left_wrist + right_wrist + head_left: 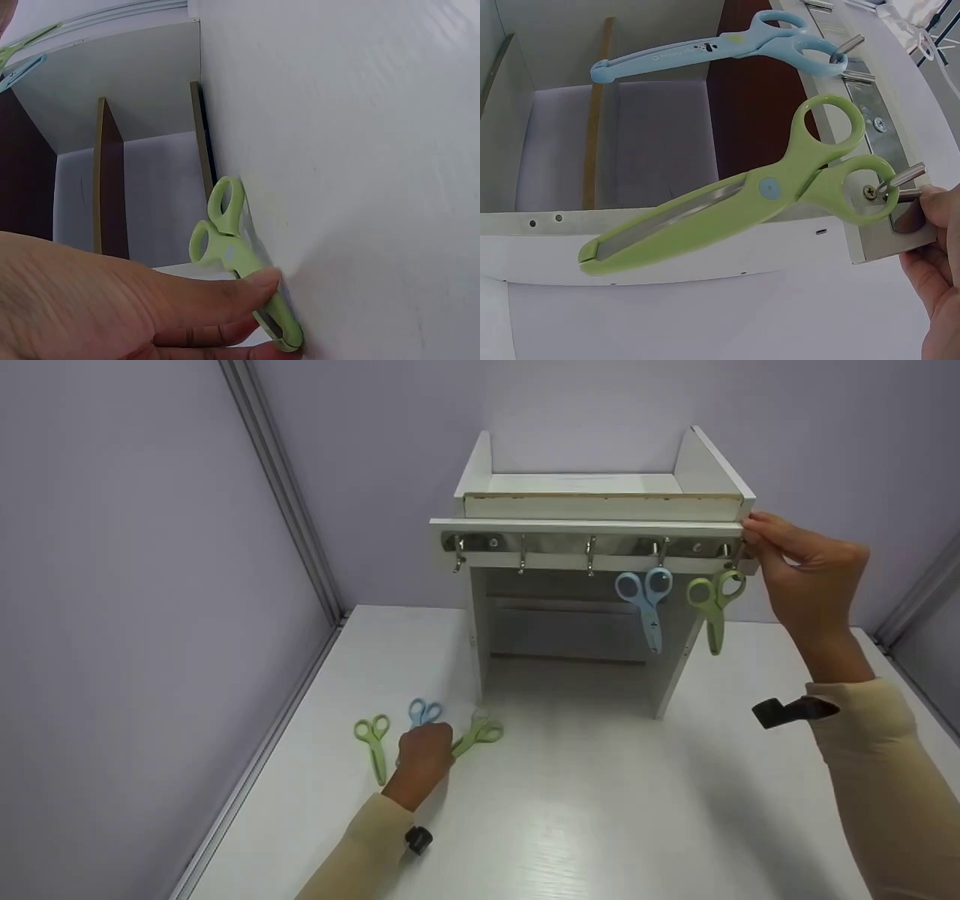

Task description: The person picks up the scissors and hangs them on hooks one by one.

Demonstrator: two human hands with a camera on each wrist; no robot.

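Observation:
A white shelf unit (600,506) carries a metal hook rail (555,544). Blue scissors (645,600) (712,49) and green scissors (712,604) (735,206) hang from its two right hooks. My right hand (750,540) (930,225) is at the rail's right end, its fingertips against the last hook and the rail corner, not holding the scissors. On the table, my left hand (439,746) (255,307) pinches the blade end of another green pair (480,733) (240,259). It hides the blades of a blue pair (424,711). A third green pair (373,742) lies to the left.
The shelf stands on a white table (600,810) enclosed by lilac walls, with a metal corner post (285,495) at the left. Three hooks (523,556) on the rail's left side hang bare. An open bay (570,675) sits under the rail.

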